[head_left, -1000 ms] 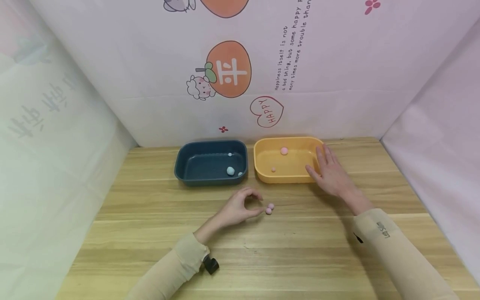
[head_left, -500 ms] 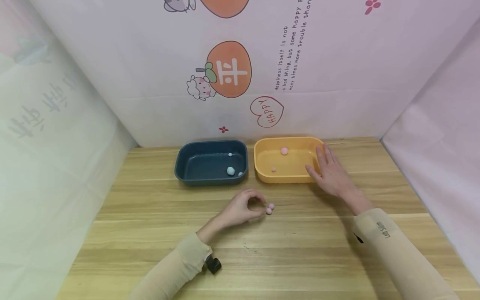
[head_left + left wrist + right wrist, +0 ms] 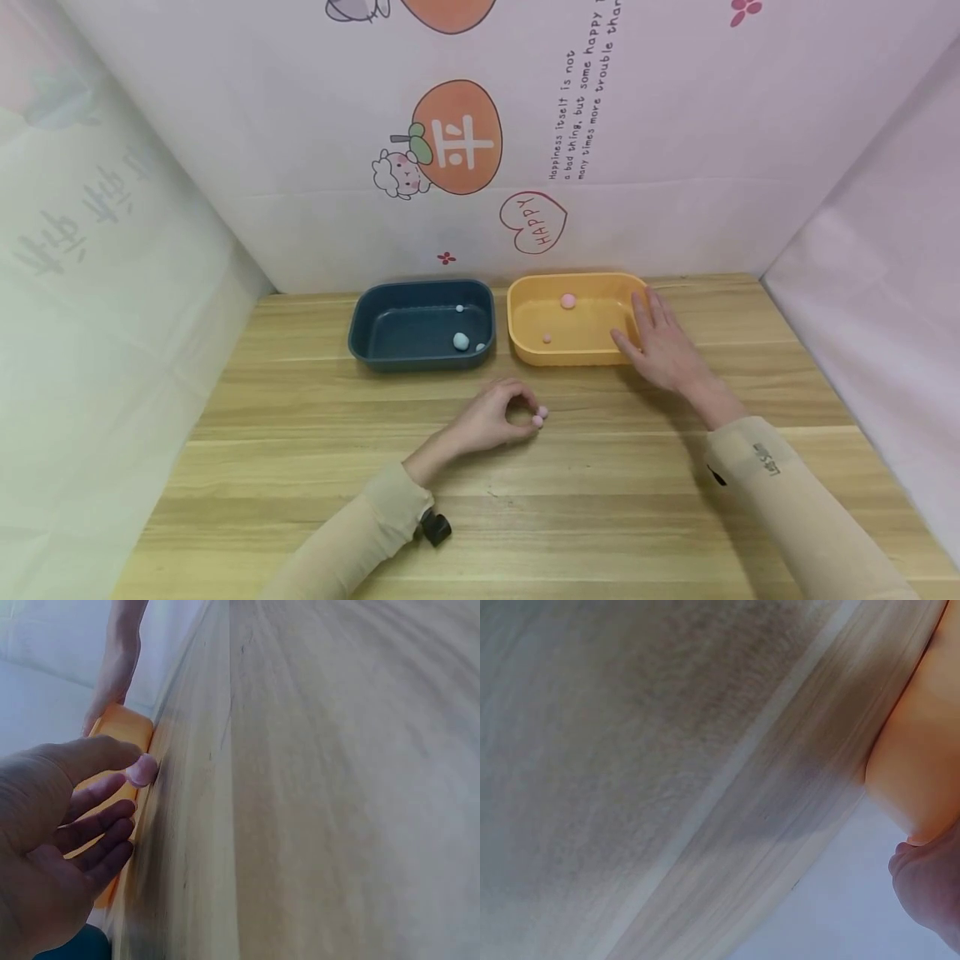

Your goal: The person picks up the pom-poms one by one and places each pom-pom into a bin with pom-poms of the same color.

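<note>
Two small pink balls lie touching on the wooden table, in front of the yellow tray. My left hand curls its thumb and index finger round the nearer ball, at their tips. In the left wrist view the thumb tip meets the pink ball and the index tip is close beside it; the other fingers are loosely bent. My right hand rests with spread, mostly straight fingers on the right end of the yellow tray. The right wrist view catches only part of that hand against the tray's wall.
Inside the yellow tray lie a larger pink ball and a smaller one. A dark blue tray stands left of it, holding pale blue balls of different sizes. A printed white cloth rises behind both trays.
My left hand has moved right, bringing its thumb and index finger from beside the two pink balls to around the nearer one. The right hand and both trays keep their places.
</note>
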Available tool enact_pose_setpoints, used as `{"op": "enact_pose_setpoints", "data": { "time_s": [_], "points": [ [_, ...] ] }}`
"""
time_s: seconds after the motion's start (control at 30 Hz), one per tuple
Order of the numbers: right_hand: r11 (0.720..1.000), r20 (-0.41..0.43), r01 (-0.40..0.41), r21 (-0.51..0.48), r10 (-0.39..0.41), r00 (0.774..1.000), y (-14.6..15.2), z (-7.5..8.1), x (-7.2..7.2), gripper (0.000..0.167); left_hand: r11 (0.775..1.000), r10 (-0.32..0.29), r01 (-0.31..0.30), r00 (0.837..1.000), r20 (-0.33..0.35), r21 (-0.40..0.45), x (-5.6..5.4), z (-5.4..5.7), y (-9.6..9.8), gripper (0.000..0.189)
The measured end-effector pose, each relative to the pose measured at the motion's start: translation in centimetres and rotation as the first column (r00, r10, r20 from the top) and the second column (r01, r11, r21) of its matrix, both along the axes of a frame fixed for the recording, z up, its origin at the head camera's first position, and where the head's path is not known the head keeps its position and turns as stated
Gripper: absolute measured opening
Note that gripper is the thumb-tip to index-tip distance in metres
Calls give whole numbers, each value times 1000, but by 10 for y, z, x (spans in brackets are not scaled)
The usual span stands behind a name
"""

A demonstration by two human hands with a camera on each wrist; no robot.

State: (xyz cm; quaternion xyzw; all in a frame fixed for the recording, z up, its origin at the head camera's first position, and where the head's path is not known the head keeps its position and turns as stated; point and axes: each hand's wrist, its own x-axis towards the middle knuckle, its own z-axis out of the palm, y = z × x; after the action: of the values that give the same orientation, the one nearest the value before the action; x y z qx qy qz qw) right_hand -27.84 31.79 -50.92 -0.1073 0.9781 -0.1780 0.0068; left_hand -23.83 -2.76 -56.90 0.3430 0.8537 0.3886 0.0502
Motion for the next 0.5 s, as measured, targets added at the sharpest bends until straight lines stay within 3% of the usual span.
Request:
{"op": "enact_pose_setpoints", "data": {
  "time_s": [0.17,0.5],
  "points": [
    [1000,9,-2,6,2,1000,0,1,0,95,1000,15,-15,999,-44,-17,-1,-6,3,19],
    [1000,14,4,4,-4,1000,-2,3,1,95,997,26,-32,997,-77,-75,1,-2,9,19]
  ]
}}
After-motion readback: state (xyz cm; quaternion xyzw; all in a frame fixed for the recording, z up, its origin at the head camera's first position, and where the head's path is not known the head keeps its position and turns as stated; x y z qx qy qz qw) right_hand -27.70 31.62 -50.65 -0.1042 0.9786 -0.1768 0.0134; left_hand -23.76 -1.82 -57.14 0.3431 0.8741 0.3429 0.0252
